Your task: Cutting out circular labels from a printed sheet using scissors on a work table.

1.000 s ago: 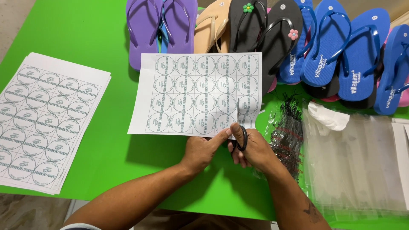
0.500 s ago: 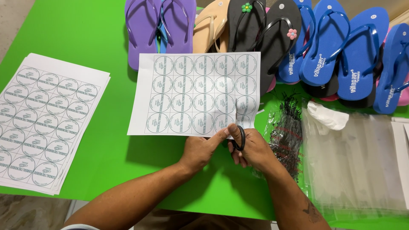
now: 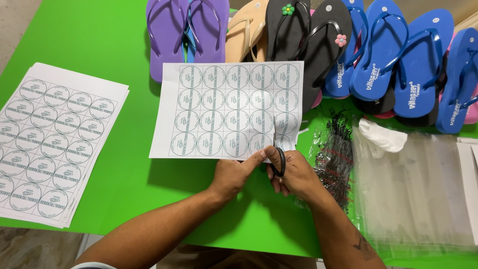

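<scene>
the right hand grips black scissors, fingers clenched through the handles, blades in the lower edge of a sheet of round labels. the left hand pinches that edge just beside the blades. the sheet lies mid-table, towards the near edge. flip-flops line the far edge; a paper stack lies at the left edge.

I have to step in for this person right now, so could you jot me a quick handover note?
Right hand: holding the black scissors, blades partway up the label sheet between its last two columns.
Left hand: pinching the sheet's bottom edge beside the cut.
Done: a cut started from the bottom edge.
Left: the rest of that cut; all other round labels uncut. A further stack of sheets lies at left.
</scene>
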